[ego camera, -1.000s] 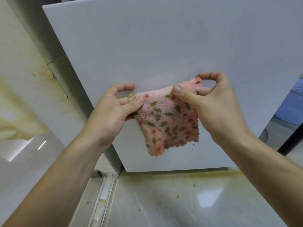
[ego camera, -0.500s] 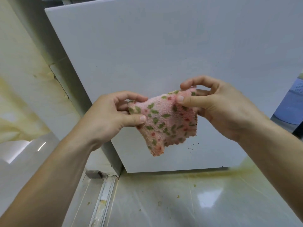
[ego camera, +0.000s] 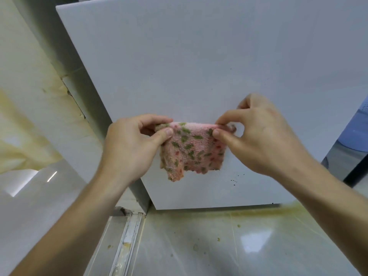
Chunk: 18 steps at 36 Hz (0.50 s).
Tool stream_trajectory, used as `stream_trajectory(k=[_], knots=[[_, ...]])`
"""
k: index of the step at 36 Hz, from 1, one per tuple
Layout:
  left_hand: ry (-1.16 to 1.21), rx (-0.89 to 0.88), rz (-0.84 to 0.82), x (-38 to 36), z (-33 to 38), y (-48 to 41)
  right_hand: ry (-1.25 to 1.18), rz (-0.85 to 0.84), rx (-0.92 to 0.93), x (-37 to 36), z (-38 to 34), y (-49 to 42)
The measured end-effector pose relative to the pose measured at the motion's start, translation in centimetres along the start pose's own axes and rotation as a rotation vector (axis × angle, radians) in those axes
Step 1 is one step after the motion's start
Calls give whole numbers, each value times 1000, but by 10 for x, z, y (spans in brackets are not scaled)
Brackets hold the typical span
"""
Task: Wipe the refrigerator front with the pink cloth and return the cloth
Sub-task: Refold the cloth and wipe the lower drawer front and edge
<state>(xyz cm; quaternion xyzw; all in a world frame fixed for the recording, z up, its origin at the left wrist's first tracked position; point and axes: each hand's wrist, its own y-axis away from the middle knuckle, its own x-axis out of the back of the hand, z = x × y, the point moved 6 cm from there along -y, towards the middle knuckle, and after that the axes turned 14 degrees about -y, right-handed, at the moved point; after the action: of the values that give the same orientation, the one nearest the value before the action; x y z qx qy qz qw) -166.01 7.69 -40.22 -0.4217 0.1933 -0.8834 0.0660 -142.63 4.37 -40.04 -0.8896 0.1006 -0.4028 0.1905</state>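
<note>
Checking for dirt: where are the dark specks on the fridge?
Head view: dark specks sit low on the refrigerator front, just right of the pink cloth's bottom edge.

Bright, even indoor light, wide-angle view

Soft glare patches are seen on the glossy floor point(ego camera: 253, 243), and almost no hard shadows are cast. Straight edges of the refrigerator front point(ego camera: 199, 66) are bent by lens distortion; fine detail is slightly blurred.
</note>
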Motion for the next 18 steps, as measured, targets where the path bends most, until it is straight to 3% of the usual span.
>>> stream_trajectory(k=[5,9,12,14,18], knots=[[-214,-102,227,-1,-6,8,98,218,128,-11,-15,6],[-204,-134,307,-2,-11,8,-372,297,85,-37,-21,14],[-208,-168,390,0,-12,4,-655,349,185,-63,-30,14],[-199,-175,440,1,-14,3,-588,415,310,-78,-35,10],[-183,-201,497,-2,-19,0,-204,525,495,-126,-33,9]])
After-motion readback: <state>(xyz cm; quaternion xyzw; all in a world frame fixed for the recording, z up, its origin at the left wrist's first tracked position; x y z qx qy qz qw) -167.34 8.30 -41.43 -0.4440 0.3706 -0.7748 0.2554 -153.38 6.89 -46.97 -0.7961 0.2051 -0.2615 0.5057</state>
